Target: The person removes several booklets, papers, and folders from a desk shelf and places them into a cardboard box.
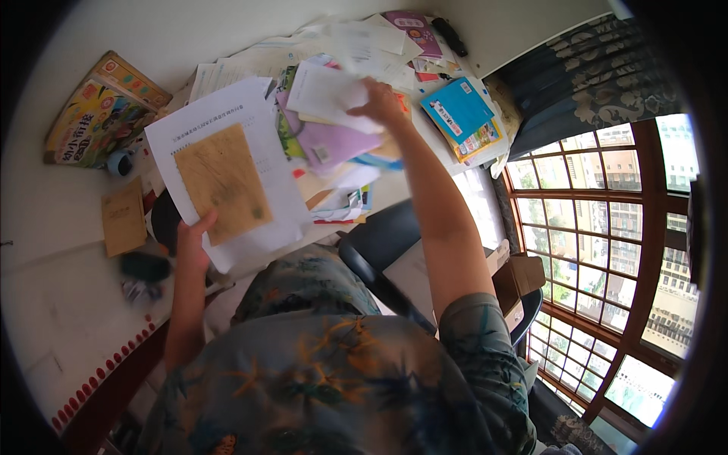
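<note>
My left hand (194, 244) grips the lower left edge of a printed white sheet (284, 193), its thumb pressing on a worn brown kraft-paper envelope or card (224, 182) that lies on the sheet. My right hand (380, 105) is over the pile on the desk, at the right end of a white sheet or booklet (321, 94). Its thumb stands apart from the curled fingers; motion blur hides whether it grips any paper. Beneath are a purple folder or booklet (341, 145) and a green patterned book (293, 145).
Loose papers (250, 65) and a purple exercise book (414, 34) lie along the wall. At right on the desk (392, 190) are a blue book (458, 108) and a colourful one. Children's books (91, 125), a small blue cup (120, 163) and brown envelopes (123, 216) lie left. A black chair (375, 239) stands close.
</note>
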### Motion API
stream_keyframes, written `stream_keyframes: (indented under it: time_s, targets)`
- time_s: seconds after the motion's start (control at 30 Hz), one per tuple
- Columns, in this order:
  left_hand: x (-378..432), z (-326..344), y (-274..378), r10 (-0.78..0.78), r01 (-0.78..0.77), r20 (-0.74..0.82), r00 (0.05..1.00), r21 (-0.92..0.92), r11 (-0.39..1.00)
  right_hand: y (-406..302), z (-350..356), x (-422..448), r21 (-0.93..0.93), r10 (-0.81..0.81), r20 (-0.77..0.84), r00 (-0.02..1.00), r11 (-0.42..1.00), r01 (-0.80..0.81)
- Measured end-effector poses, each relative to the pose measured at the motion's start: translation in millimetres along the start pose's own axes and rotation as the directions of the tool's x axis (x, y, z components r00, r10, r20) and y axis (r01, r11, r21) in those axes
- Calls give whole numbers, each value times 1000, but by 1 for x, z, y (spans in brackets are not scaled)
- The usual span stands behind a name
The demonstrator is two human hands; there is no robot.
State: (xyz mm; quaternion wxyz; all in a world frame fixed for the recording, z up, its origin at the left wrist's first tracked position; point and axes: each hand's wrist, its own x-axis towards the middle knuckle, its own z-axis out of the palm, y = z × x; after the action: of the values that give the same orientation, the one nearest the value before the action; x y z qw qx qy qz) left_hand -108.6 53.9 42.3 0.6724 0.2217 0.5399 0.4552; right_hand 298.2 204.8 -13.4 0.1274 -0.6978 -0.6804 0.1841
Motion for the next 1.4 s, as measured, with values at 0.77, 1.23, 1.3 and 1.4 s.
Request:
stream_keyframes:
  time_s: [0.77, 1.23, 1.3, 1.4]
  targets:
    - [-20, 6, -9, -14, 14, 39, 999, -13, 1000, 50, -37, 15, 536, 172, 13, 985, 830, -152]
    - [-33, -1, -15, -67, 66, -37, 997, -30, 997, 24, -15, 32, 261, -47, 198, 979, 965, -7]
    - [-33, -3, -20, -66, 65, -26, 997, -49, 997, 11, -5, 27, 85, 31, 127, 991, 995, -42]
    - [-34, -2, -23, -66, 65, -19, 998, -65, 996, 1, -10, 27, -37, 43, 167, 985, 999, -37]
